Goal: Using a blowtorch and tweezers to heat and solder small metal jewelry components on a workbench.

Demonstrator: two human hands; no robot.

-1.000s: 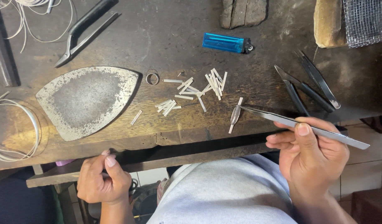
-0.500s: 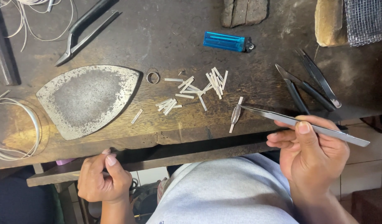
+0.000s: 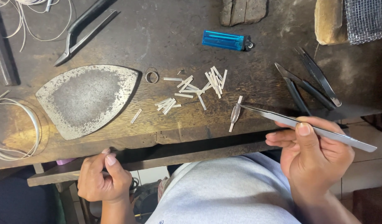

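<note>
Now right hand (image 3: 313, 155) grips tweezers (image 3: 307, 124) (tips at a metal strip (image 3: 235, 113)); left hand (image 3: 103, 178) curled, empty.

Right hand (image 3: 313, 155) pinched and extended, left hand (image 3: 101, 178) curled loosely below

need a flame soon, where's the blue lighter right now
In the head view the blue lighter lies at the bench's upper middle, just above the scattered white strips.

Bare hands (image 3: 103, 180), light grey ribbed shirt (image 3: 224, 191), no slvs.
</note>
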